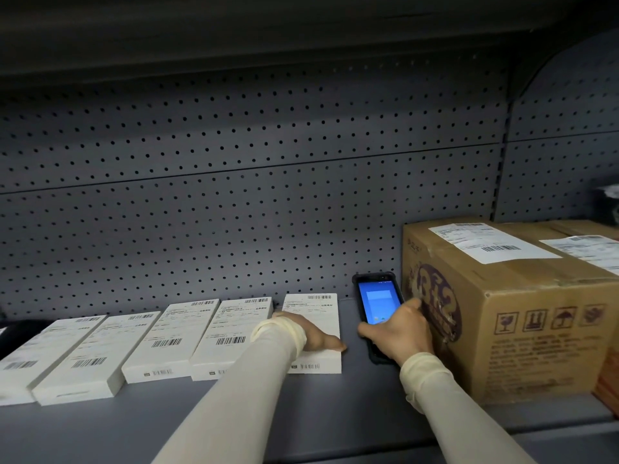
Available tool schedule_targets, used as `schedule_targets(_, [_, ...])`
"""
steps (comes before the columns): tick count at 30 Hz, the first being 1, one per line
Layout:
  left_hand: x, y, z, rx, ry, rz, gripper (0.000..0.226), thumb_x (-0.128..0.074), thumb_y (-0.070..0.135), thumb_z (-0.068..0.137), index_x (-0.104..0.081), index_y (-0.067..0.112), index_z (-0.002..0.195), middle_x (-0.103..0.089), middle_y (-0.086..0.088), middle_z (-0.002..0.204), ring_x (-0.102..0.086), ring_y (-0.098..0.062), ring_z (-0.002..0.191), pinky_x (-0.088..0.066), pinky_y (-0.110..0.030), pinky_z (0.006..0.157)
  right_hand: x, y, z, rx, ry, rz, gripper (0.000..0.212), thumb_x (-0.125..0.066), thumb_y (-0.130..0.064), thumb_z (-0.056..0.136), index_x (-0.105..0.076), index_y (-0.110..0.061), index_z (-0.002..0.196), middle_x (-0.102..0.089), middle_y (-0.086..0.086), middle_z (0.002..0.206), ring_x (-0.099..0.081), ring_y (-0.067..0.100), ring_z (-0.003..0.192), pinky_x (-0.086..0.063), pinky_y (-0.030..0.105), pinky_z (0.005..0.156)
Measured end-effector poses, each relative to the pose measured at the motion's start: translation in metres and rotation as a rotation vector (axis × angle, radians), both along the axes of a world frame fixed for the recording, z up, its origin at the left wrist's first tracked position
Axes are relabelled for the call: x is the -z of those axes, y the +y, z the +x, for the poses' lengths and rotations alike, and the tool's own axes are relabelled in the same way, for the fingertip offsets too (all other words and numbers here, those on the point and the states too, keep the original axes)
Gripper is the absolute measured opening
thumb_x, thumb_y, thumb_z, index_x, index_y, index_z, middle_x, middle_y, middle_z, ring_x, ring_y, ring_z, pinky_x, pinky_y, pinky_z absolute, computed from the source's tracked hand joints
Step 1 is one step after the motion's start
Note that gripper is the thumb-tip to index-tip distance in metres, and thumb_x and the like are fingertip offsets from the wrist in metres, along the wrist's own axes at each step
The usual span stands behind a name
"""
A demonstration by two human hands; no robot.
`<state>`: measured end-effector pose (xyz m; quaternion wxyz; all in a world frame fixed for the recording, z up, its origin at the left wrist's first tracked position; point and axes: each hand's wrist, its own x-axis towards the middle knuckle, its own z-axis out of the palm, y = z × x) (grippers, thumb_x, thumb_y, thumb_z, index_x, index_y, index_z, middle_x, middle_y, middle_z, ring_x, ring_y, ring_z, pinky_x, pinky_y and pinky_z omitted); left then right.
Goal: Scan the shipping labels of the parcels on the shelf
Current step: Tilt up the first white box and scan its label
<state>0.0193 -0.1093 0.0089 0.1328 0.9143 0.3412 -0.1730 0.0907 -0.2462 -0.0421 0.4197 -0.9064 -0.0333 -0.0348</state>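
While the rightmost white parcel [313,333] lay low in mid-frame, the left hand [318,336] rested flat and open-fingered on it. The right hand [398,333] gripped the scanner [376,304] just beside it. Next, probably, aim at the label barcode [319,297]; the left forearm covered the label's lower part.

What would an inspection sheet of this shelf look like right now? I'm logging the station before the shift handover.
Surface: grey metal shelf, perforated back panel.
Job's things: five flat white boxes in a row, labels up; cardboard box at right with a shipping label on top; a second labelled carton behind it.
Clutter: dark object at far right, unclear.
Hands: left hand rests on the rightmost white box; right hand grips the handheld scanner, screen lit.
Cables: nothing seen.
Surroundings: dark shelf above.
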Motion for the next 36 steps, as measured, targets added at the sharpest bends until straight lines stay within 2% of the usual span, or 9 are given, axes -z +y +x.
schedule_targets(6, [0.01,0.011,0.003,-0.046,-0.154,-0.007,0.112,-0.064,0.076,0.061,-0.028,0.006,0.141,-0.032,-0.01,0.137,-0.044,-0.023,0.128,-0.035,-0.03,0.107,0.002,-0.001,-0.001,0.011,0.003,0.081,0.078,-0.087,-0.033,0.061,-0.039,-0.003,0.115,-0.056,0.013,0.104,-0.055,0.029,0.089,-0.043,0.029,0.069])
schedule_targets(9, [0.011,0.022,0.006,-0.017,-0.199,0.001,0.085,-0.048,0.071,0.079,-0.044,0.008,0.136,-0.045,-0.012,0.134,-0.049,-0.026,0.123,-0.04,-0.03,0.104,0.004,-0.002,-0.003,0.016,-0.024,0.099,0.072,-0.087,-0.033,0.059,-0.038,-0.007,0.106,-0.057,0.012,0.1,-0.056,0.03,0.085,-0.044,0.03,0.066])
schedule_targets(12, [0.009,0.032,0.008,-0.03,-0.257,-0.146,0.051,-0.034,0.044,0.097,-0.051,0.006,0.128,-0.056,-0.012,0.128,-0.057,-0.03,0.115,-0.049,-0.034,0.091,0.005,-0.001,-0.005,-0.009,-0.047,0.071,0.07,-0.086,-0.034,0.059,-0.036,-0.014,0.104,-0.056,0.009,0.098,-0.059,0.03,0.087,-0.046,0.03,0.067])
schedule_targets(15, [0.011,0.044,0.004,-0.187,-0.384,-0.441,0.035,-0.04,0.033,0.096,-0.055,0.009,0.116,-0.065,-0.009,0.108,-0.066,-0.029,0.095,-0.058,-0.035,0.059,0.005,0.0,-0.005,-0.025,-0.074,0.036,0.071,-0.085,-0.035,0.061,-0.038,-0.015,0.11,-0.052,0.006,0.098,-0.058,0.028,0.088,-0.045,0.03,0.068])
schedule_targets(17, [0.014,0.052,0.002,-0.253,-0.433,-0.618,0.024,-0.047,0.029,0.095,-0.057,0.01,0.104,-0.067,-0.005,0.089,-0.066,-0.022,0.077,-0.057,-0.032,0.05,0.005,0.0,-0.004,-0.03,-0.086,0.037,0.072,-0.084,-0.036,0.063,-0.037,-0.016,0.115,-0.049,0.004,0.099,-0.053,0.023,0.086,-0.047,0.03,0.069])
schedule_targets(20, [0.015,0.064,-0.002,-0.252,-0.488,-0.749,0.024,-0.057,0.024,0.091,-0.058,0.007,0.107,-0.07,-0.005,0.086,-0.067,-0.02,0.072,-0.058,-0.033,0.056,0.006,0.001,-0.003,-0.032,-0.086,0.038,0.074,-0.084,-0.036,0.065,-0.036,-0.017,0.118,-0.047,0.002,0.098,-0.05,0.02,0.086,-0.05,0.032,0.072])
schedule_targets(26, [0.014,0.082,-0.014,-0.186,-0.573,-0.891,0.029,-0.062,0.014,0.088,-0.063,-0.003,0.112,-0.073,-0.013,0.101,-0.07,-0.026,0.089,-0.058,-0.041,0.078,0.01,-0.003,-0.003,-0.031,-0.083,0.155,0.082,-0.089,-0.03,0.059,-0.036,-0.014,0.12,-0.054,0.005,0.102,-0.058,0.023,0.09,-0.052,0.031,0.07])
schedule_targets(30, [0.01,0.086,-0.024,-0.048,-0.663,-1.075,0.017,-0.054,0.004,0.092,-0.064,0.001,0.105,-0.074,-0.012,0.093,-0.073,-0.019,0.076,-0.058,-0.029,0.059,0.011,-0.005,-0.005,-0.047,-0.12,0.176,0.074,-0.088,-0.028,0.059,-0.03,-0.023,0.103,-0.06,0.005,0.098,-0.06,0.023,0.087,-0.049,0.03,0.068])
schedule_targets(36, [0.02,0.094,-0.034,-0.008,-0.903,-1.175,0.035,-0.053,-0.007,0.089,-0.053,-0.001,0.124,-0.065,-0.024,0.116,-0.069,-0.031,0.098,-0.058,-0.033,0.079,0.008,-0.005,-0.007,-0.055,-0.133,0.206,0.077,-0.089,-0.032,0.059,-0.026,-0.027,0.104,-0.066,0.006,0.096,-0.064,0.023,0.09,-0.043,0.025,0.062])
